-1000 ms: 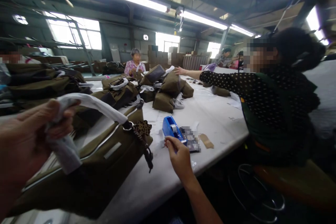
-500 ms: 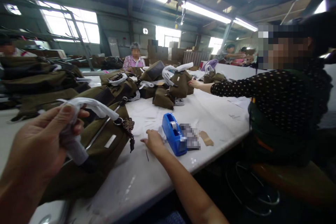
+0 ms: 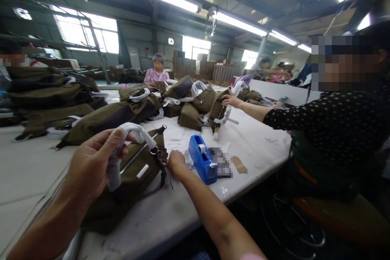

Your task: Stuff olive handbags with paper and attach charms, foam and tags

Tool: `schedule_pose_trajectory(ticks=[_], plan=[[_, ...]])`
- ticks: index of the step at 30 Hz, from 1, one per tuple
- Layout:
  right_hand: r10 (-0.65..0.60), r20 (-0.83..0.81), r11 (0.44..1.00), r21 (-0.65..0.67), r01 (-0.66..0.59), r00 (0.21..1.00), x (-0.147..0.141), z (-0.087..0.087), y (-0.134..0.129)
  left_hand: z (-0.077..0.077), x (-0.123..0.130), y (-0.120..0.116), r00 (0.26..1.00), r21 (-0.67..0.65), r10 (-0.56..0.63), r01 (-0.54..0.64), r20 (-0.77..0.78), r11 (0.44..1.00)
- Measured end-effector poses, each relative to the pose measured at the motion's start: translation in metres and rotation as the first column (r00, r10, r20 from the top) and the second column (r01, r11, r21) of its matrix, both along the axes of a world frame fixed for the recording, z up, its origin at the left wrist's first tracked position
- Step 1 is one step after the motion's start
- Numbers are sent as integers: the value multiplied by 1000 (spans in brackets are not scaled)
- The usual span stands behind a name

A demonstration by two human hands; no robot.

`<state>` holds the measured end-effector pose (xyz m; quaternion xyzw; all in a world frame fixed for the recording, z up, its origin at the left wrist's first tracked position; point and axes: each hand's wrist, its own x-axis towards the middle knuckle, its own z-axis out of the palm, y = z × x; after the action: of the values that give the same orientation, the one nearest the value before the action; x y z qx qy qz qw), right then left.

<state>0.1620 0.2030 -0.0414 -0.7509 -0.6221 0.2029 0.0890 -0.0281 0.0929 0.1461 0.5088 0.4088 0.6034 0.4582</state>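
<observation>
My left hand [image 3: 94,162] is closed round the white-wrapped handle [image 3: 137,132] of an olive-green bag [image 3: 128,187]. This bag has a pale label [image 3: 142,171], a metal zip and a dark charm [image 3: 161,155] at its near right corner. Beside the charm, my right hand [image 3: 176,161] is closed, its fingertips mostly hidden, so what it holds cannot be made out. Just right of that hand stands a blue tape dispenser [image 3: 202,160] on the white table [image 3: 243,138].
Several olive bags [image 3: 185,115] lie across the table, with a stack [image 3: 55,93] at the left. A person in a dotted top [image 3: 298,107] reaches a hand to a bag at the right. Another person [image 3: 157,74] sits opposite. A brown piece [image 3: 239,164] lies beyond the dispenser.
My left hand and the held bag have moved right, closer to my right hand. My right fingers have drawn together beside the charm. The neighbouring person's bag has turned and shifted.
</observation>
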Motion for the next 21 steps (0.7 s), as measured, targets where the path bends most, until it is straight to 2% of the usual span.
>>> schedule_pose_trajectory(ticks=[6, 8, 11, 15, 19, 21], plan=[[-56, -164, 998, -28, 52, 985, 1, 9, 4, -3, 3, 2, 1000, 4, 5, -6, 23, 1000], [-65, -250, 997, 29, 74, 966, 6, 14, -3, -2, 1, 3, 999, 5, 33, -33, 25, 999], [-59, -423, 969, 193, 154, 904, 21, 24, -23, 3, -1, 0, 996, -7, 71, -71, 47, 997], [49, -685, 896, 352, 272, 726, 40, 44, -62, 3, 3, -13, 998, -41, 44, -42, 55, 998], [163, -827, 866, 382, 324, 539, 44, 65, -114, -7, 12, -19, 999, -130, -46, 43, -22, 991], [218, -894, 866, 362, 344, 391, 41, 73, -140, -11, 16, -18, 991, -140, -91, 77, -94, 987]])
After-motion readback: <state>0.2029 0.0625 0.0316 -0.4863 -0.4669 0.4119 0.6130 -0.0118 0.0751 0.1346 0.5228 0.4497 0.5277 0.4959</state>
